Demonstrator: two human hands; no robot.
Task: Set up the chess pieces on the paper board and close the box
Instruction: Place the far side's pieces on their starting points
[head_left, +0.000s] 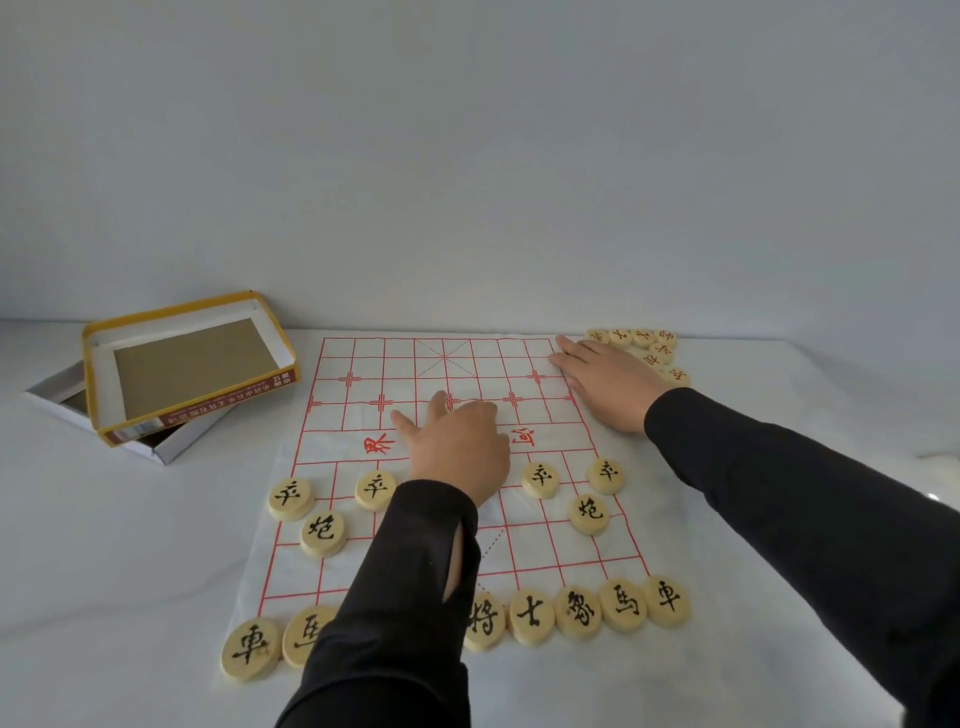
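lying beside the right hand (610, 387), red pieces (652, 347); left hand (457, 447) on paper board (540, 551)

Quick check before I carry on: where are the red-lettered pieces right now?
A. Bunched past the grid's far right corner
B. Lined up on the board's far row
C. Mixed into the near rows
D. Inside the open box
A: the red-lettered pieces lie bunched just beyond the far right corner of the paper board, beside the right hand; the open box shows none.
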